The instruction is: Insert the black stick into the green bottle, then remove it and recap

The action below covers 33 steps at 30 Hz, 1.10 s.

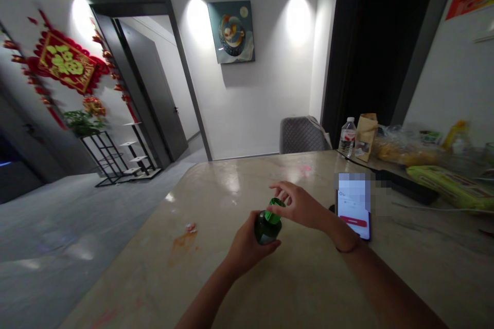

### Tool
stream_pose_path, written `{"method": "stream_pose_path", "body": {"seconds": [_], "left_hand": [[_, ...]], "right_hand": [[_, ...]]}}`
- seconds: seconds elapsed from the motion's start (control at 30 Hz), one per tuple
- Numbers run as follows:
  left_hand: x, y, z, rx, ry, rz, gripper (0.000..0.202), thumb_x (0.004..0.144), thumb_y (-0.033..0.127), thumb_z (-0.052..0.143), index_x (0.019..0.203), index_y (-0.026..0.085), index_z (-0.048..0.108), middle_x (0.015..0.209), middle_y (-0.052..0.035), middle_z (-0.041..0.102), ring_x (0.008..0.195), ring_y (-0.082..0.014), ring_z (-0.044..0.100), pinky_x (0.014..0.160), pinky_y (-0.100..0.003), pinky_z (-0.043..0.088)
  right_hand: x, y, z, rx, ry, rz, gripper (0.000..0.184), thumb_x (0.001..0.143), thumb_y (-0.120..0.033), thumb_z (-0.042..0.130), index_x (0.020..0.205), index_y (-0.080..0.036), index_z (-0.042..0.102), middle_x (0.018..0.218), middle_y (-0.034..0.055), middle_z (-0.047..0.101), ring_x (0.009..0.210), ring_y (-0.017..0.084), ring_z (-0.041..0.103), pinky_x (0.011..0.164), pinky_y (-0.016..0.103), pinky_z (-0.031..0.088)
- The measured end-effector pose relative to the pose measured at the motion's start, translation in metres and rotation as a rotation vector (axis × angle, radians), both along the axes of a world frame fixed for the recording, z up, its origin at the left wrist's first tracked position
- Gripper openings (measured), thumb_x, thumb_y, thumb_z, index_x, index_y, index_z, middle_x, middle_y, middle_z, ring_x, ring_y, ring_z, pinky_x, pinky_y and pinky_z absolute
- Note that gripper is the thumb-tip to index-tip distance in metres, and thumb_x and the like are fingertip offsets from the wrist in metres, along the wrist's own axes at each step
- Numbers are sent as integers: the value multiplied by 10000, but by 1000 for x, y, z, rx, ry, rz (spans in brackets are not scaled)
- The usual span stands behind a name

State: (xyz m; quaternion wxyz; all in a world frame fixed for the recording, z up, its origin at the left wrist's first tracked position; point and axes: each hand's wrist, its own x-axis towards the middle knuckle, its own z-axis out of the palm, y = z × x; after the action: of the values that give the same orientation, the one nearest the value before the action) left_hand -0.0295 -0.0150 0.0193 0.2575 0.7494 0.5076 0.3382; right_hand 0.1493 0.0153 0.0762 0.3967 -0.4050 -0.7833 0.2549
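Observation:
A small dark green bottle (266,235) with a bright green cap (273,215) is tilted slightly above the table. My left hand (247,247) is wrapped round the bottle's body from the left, its thumb across the near side. Over the top comes my right hand (299,205), the thumb lying across the cap and the other fingers curved behind it, some of them raised. The palm side of the right hand and part of the bottle's label are hidden.
A lit phone (353,221) stands right of my right wrist. Behind it are a black power strip (407,186), a water bottle (347,138), a paper bag (366,136) and a yellow-green packet (450,185). An orange-brown stain (184,241) marks the table (154,277). A grey chair (303,135) stands beyond.

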Motion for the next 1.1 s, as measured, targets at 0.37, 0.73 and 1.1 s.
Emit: {"method": "stream_pose_path", "body": {"seconds": [0.37, 0.73, 1.1], "left_hand": [[-1, 0, 2, 4, 0, -15, 570, 588, 361, 684, 1070, 195, 429, 961, -46, 606, 844, -193, 570, 740, -311, 439], [-5, 3, 6, 16, -12, -20, 556, 591, 350, 679, 1069, 193, 443, 962, -47, 610, 839, -186, 571, 740, -295, 438], [-4, 2, 2, 36, -39, -18, 521, 611, 343, 670, 1044, 186, 426, 951, -40, 602, 836, -177, 564, 739, -292, 441]], "right_hand": [[-1, -8, 5, 55, 0, 132, 422, 665, -190, 614, 1077, -190, 521, 1033, 64, 541, 957, 167, 522, 836, 299, 413], [4, -7, 6, -4, -80, 139, 446, 669, -224, 634, 1103, -219, 534, 968, 32, 600, 747, 123, 554, 656, 247, 445], [-6, -6, 5, 37, -17, 50, 307, 687, -276, 633, 978, -189, 586, 831, 17, 590, 672, 112, 520, 625, 243, 428]]}}
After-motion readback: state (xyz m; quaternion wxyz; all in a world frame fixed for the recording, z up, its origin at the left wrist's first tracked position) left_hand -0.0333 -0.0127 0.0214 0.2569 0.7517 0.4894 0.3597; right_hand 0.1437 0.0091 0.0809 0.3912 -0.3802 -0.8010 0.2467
